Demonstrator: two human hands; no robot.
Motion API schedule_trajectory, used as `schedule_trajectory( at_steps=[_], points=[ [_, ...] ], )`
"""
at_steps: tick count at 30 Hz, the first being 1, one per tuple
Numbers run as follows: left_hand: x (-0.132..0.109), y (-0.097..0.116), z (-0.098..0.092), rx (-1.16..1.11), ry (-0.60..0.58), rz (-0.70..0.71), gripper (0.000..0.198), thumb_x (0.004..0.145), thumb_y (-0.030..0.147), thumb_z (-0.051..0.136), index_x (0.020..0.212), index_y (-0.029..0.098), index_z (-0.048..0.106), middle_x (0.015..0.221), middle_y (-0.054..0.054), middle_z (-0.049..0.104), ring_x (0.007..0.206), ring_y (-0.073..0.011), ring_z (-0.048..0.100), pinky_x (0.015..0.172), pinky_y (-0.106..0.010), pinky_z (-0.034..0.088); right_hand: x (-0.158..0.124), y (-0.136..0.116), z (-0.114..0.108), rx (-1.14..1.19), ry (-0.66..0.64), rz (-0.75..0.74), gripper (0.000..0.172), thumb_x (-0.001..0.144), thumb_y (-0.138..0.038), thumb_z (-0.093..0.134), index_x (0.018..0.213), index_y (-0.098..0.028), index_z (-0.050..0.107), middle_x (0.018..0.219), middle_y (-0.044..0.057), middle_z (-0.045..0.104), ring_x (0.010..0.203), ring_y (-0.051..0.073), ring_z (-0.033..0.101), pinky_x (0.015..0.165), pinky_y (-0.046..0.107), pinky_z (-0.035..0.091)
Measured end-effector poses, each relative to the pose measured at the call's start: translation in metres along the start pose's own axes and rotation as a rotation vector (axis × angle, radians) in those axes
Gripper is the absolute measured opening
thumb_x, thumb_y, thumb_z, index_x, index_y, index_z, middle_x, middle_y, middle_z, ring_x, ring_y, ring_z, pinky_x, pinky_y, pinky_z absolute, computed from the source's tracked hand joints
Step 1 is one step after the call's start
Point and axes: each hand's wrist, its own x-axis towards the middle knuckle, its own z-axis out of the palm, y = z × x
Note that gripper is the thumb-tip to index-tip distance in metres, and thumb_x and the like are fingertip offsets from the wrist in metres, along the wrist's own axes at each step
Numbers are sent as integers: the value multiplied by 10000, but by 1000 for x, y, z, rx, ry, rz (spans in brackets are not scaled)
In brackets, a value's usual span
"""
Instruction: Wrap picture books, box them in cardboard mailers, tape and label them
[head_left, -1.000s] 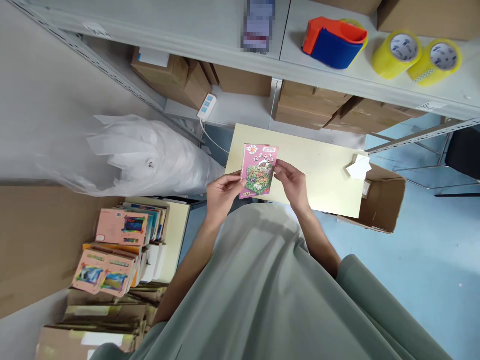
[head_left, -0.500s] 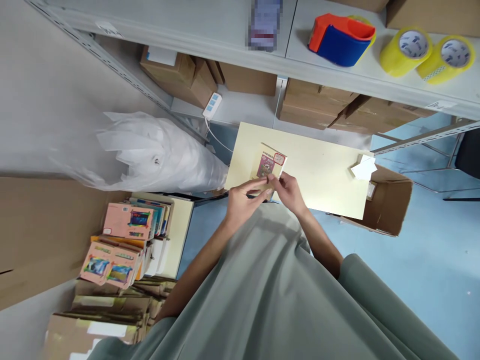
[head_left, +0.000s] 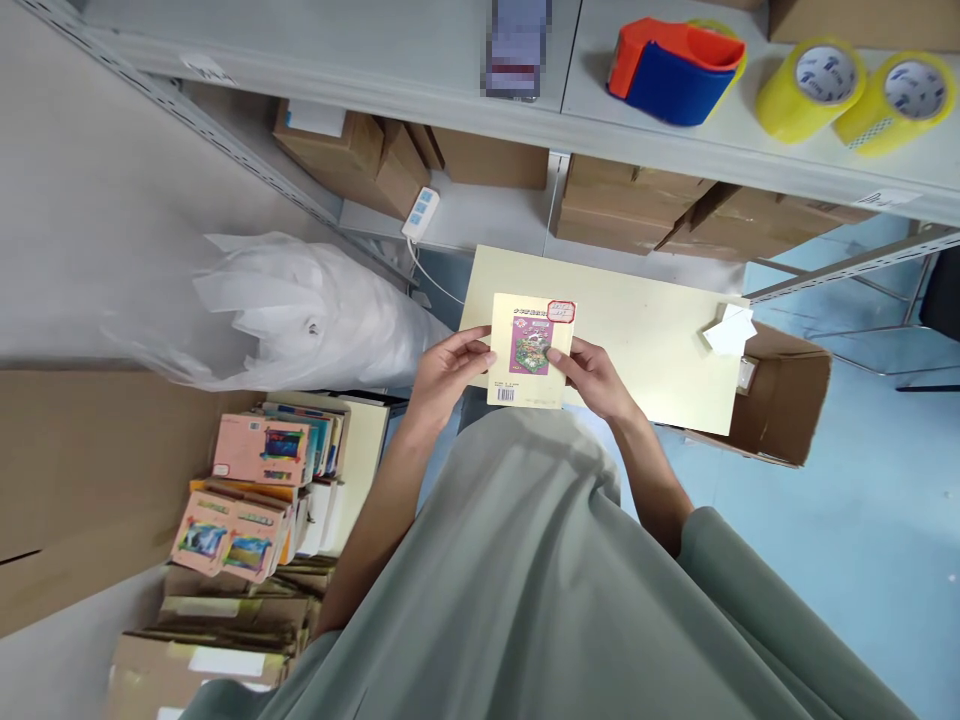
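A small cream book (head_left: 532,390) with a purple picture panel, a red-bordered label at its upper right and a barcode at its lower left faces me over the table's near edge. Gripping its right edge is my right hand (head_left: 598,380), thumb lying on the cover and fingers behind. My left hand (head_left: 448,372) pinches the left edge, its fingertips partly hidden by the book. Below both hands is the pale yellow tabletop (head_left: 645,350).
White paper slips (head_left: 729,330) lie at the table's right end, beside an open cardboard box (head_left: 787,400). A wrapped white roll (head_left: 337,310) stands left, above stacked books (head_left: 262,450). The shelf (head_left: 420,70) ahead holds a tape dispenser (head_left: 675,75) and tape rolls (head_left: 810,92).
The book has come up nearer and turned flat toward me. My left hand has moved left from near the right hand to the book's left edge; the right thumb now lies on the cover.
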Motion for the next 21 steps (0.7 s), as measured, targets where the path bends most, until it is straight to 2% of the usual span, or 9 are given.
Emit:
schedule_trajectory(
  at_steps=[4, 8, 10, 13, 17, 21],
  points=[
    [-1, 3, 3, 43, -33, 6, 457, 734, 431, 1008, 1108, 197, 889, 1009, -53, 814, 944, -217, 742, 890, -353, 620, 2, -3, -1, -15, 5, -62, 527, 954, -715, 867, 1189, -243, 871, 1167, 58, 868, 961, 231, 788, 845, 377, 689],
    [-3, 8, 3, 141, -54, 196, 303, 800, 437, 989, 990, 223, 889, 1050, -56, 790, 962, -209, 732, 844, -330, 616, 2, -9, -5, -106, 44, -151, 512, 932, -729, 884, 1169, -275, 901, 1225, 54, 883, 1192, 302, 804, 1084, 479, 671],
    [-3, 11, 2, 213, -60, 327, 232, 847, 432, 965, 979, 253, 902, 1057, -59, 778, 984, -211, 738, 829, -327, 624, 1, -13, -8, -176, 57, -192, 459, 940, -720, 883, 1164, -320, 916, 1313, 49, 872, 1369, 335, 758, 1228, 547, 603],
    [-1, 10, 0, 325, -36, 468, 162, 916, 451, 918, 968, 298, 918, 1076, -70, 781, 1031, -226, 756, 902, -368, 653, 1, -15, -11, -259, 71, -261, 336, 945, -692, 894, 1103, -399, 931, 1516, -4, 794, 1610, 347, 592, 1385, 627, 451],
    [-2, 7, 1, 392, 22, 544, 175, 980, 483, 863, 945, 320, 913, 1118, -64, 790, 1079, -239, 770, 1005, -423, 659, 4, -11, -12, -294, 85, -303, 176, 1022, -604, 843, 1072, -458, 927, 1590, -80, 738, 1689, 315, 497, 1421, 677, 392],
    [-5, 9, 4, 385, 24, 548, 214, 1002, 511, 844, 949, 313, 905, 1181, -69, 794, 1130, -246, 776, 1028, -431, 672, 6, -7, -13, -313, 81, -321, 191, 1061, -592, 795, 1112, -457, 921, 1573, -70, 748, 1691, 315, 492, 1416, 693, 395]
  ],
)
